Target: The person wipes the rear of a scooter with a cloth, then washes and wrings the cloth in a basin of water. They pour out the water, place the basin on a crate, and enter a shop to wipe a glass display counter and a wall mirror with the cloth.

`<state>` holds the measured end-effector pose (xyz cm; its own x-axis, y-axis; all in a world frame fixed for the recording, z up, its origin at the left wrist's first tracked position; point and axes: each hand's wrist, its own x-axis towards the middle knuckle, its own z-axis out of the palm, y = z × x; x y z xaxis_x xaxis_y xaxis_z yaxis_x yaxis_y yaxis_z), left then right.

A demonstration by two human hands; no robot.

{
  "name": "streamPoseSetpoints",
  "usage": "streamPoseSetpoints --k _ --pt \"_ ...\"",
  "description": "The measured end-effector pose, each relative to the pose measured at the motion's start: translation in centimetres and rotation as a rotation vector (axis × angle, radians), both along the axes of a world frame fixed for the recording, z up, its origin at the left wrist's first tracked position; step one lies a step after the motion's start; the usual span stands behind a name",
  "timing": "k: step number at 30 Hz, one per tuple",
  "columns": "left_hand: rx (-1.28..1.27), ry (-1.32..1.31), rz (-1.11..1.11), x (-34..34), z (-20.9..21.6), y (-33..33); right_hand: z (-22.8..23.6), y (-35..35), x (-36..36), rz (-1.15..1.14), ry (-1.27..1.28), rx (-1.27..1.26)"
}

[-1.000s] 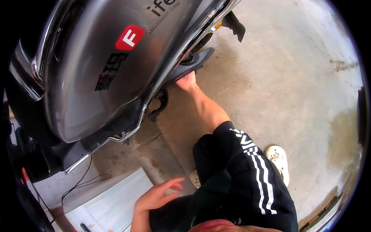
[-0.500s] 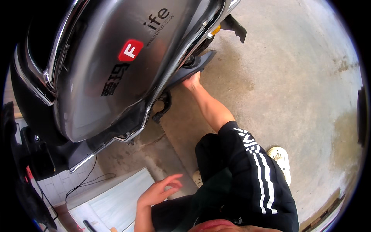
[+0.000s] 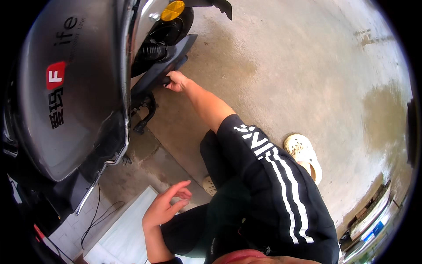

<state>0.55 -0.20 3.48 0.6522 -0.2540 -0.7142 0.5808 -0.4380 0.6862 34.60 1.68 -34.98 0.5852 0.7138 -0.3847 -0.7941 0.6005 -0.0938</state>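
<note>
A grey scooter (image 3: 83,105) with a chrome edge fills the left side. Low by its rear wheel (image 3: 182,22) juts a dark grey plastic cover (image 3: 160,68). At that cover's lower edge is my right hand (image 3: 176,82), its fingers curled in; a small dark bit shows between them, too hidden to name. Beneath the cover, close to this hand, hangs a black curved stand (image 3: 149,110). My left hand (image 3: 165,204) floats before my body, fingers loosely bent and apart, holding nothing.
A pale flat board or box (image 3: 121,233) lies at lower left, beside a thin black cable (image 3: 99,220) on light tiles. My cream clog (image 3: 303,152) rests on the concrete floor (image 3: 285,75). Assorted items (image 3: 369,224) line the lower right rim. An orange reflector (image 3: 172,10) sits near the wheel.
The view has swung right, so the scooter shows further left and more of its rear wheel appears. My right hand has gone from flat under the cover to curled at its edge.
</note>
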Motion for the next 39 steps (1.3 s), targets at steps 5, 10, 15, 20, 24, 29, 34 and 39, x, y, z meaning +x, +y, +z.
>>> streamPoseSetpoints --k 5,10,15,20,24,29,34,39 --pt "0.013 0.046 -0.028 1.0 -0.9 0.0 2.9 -5.3 0.3 0.429 -0.084 -0.086" --pt "-0.007 -0.015 -0.039 1.4 0.0 -1.1 11.7 -12.3 -4.5 0.254 -0.476 -0.215" --pt "-0.023 -0.084 -0.047 2.0 -0.6 -0.8 20.8 -11.4 -5.9 -0.18 -1.982 -1.058" --pt "0.002 -0.063 -0.045 1.8 -0.6 -0.8 24.7 -4.9 -4.6 0.444 -2.189 -1.423" --pt "-0.008 -0.109 -0.098 2.1 -0.4 -0.9 20.4 1.9 -0.3 0.465 -2.146 -1.487" --pt "0.046 -0.301 -0.232 0.9 1.3 -0.9 22.5 2.7 3.9 0.416 -2.076 -1.483" --pt "0.009 -0.349 -0.265 0.1 2.3 -0.3 23.8 1.6 6.0 0.481 -2.016 -1.557" --pt "-0.051 -0.446 -0.246 -2.8 5.1 -0.7 26.3 0.4 3.4 0.487 -2.037 -1.59"
